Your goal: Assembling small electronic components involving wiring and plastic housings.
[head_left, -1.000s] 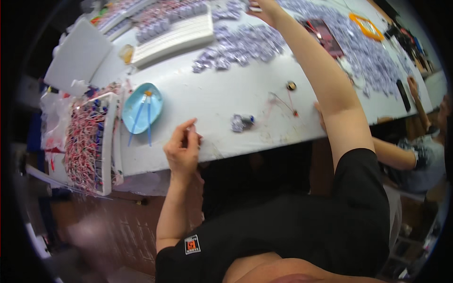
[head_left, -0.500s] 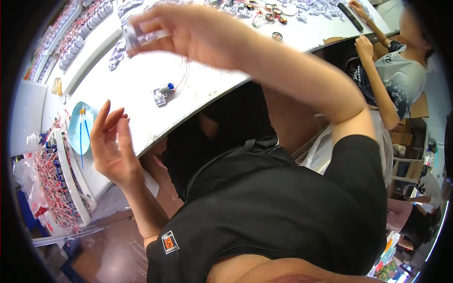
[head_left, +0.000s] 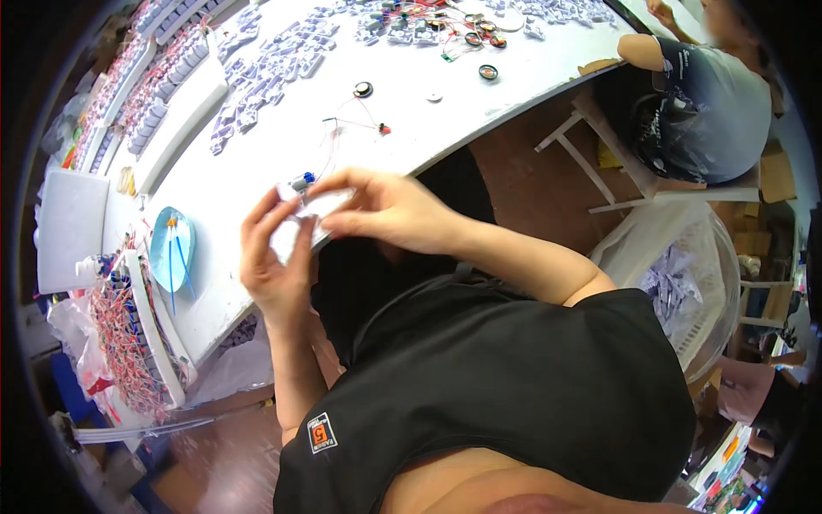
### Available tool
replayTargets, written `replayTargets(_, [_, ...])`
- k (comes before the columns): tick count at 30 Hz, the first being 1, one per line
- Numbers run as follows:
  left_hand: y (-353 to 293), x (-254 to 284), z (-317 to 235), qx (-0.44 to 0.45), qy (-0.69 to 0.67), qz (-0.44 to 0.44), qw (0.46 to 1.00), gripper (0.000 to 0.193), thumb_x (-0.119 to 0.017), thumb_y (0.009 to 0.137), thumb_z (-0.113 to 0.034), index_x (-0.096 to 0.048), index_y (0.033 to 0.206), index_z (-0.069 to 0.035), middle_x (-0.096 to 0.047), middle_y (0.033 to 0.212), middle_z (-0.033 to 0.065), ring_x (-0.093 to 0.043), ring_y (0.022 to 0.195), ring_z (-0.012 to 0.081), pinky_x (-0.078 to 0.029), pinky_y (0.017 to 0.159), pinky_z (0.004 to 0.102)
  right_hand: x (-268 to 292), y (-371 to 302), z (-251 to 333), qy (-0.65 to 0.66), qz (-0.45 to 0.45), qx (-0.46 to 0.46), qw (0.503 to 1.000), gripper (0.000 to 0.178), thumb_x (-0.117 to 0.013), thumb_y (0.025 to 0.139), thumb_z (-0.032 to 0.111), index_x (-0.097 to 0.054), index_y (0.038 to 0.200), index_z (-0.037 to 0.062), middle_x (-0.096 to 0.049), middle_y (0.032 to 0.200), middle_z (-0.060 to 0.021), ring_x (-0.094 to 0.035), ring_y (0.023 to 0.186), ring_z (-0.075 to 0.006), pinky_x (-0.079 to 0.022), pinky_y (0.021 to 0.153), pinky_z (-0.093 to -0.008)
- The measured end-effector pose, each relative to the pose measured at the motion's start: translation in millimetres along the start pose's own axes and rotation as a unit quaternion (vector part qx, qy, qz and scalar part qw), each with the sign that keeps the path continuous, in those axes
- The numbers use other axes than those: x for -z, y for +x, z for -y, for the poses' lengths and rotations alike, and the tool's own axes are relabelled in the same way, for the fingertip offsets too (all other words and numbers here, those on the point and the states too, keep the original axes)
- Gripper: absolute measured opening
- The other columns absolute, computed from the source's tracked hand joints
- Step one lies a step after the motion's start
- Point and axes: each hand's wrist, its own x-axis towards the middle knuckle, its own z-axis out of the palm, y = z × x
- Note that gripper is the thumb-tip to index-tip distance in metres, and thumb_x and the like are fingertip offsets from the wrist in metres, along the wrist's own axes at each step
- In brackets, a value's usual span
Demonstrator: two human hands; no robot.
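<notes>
My left hand [head_left: 278,257] and my right hand [head_left: 390,210] meet over the near edge of the white table [head_left: 402,146]. Between their fingertips is a small motor [head_left: 301,182] with a blue end, set on a pale grey plastic part. Left fingers and thumb close around that part, mostly covering it. The right thumb and forefinger curl in from the other side; fingertips blur, and what they pinch is hidden. Thin wires run from the motor toward a small red connector [head_left: 384,129] and a round black speaker [head_left: 363,88].
Pale grey plastic parts [head_left: 274,68] lie heaped at the back. A blue dish [head_left: 159,257] with brushes stands left, beside bundled red-and-white wires [head_left: 120,334]. On the right are a bag-lined basket [head_left: 715,283], a white stool [head_left: 591,163] and a seated co-worker [head_left: 719,111].
My right hand has come down from the far parts to the motor. My left hand has moved right to meet it and closed. The co-worker's posture has shifted.
</notes>
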Motion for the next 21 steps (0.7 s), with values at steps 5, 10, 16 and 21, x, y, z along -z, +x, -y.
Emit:
replayTargets(5, [28,37,42,0.03,0.276,-0.017,0.961,0.03,-0.077,0.084,-0.007,-0.074,0.113,-0.009,-0.063,0.121,0.0164,-0.058,0.115,0.0295,-0.047,0.098,0.0391,95,-3,20,-0.573,-0.325,0.279,0.699,0.025,-0.07,0.087,0.008,-0.071,0.112,0.0041,-0.069,0.108,-0.0102,-0.061,0.105,-0.0279,-0.048,0.093,-0.0357])
replayTargets(10, [19,36,42,0.041,0.343,-0.039,0.938,0.036,-0.073,0.089,-0.018,-0.068,0.124,-0.009,-0.061,0.124,0.019,-0.054,0.12,0.0345,-0.045,0.101,0.0431,135,9,9,-0.6,-0.269,0.208,0.724,0.016,-0.07,0.086,0.008,-0.074,0.1,0.0028,-0.069,0.102,-0.0119,-0.06,0.102,-0.0297,-0.048,0.091,-0.0381])
replayTargets(16, [15,5,-3,-0.057,0.194,-0.057,0.978,0.028,-0.07,0.088,-0.003,-0.068,0.117,-0.003,-0.066,0.113,0.0159,-0.065,0.104,0.031,-0.052,0.091,0.0384,137,22,10,-0.362,-0.41,0.114,0.829,0.017,-0.066,0.095,0.011,-0.074,0.107,0.0016,-0.074,0.099,-0.0092,-0.069,0.084,-0.0149,-0.054,0.077,-0.0245])
replayTargets(21, [18,-7,-24,-0.03,0.073,-0.012,0.997,0.028,-0.069,0.089,0.0,-0.068,0.117,0.0,-0.069,0.105,0.0141,-0.068,0.097,0.021,-0.054,0.086,0.031,87,38,13,-0.057,-0.26,0.16,0.951,0.025,-0.064,0.098,0.013,-0.069,0.109,-0.0092,-0.073,0.095,-0.0118,-0.07,0.081,-0.0161,-0.058,0.08,-0.027])
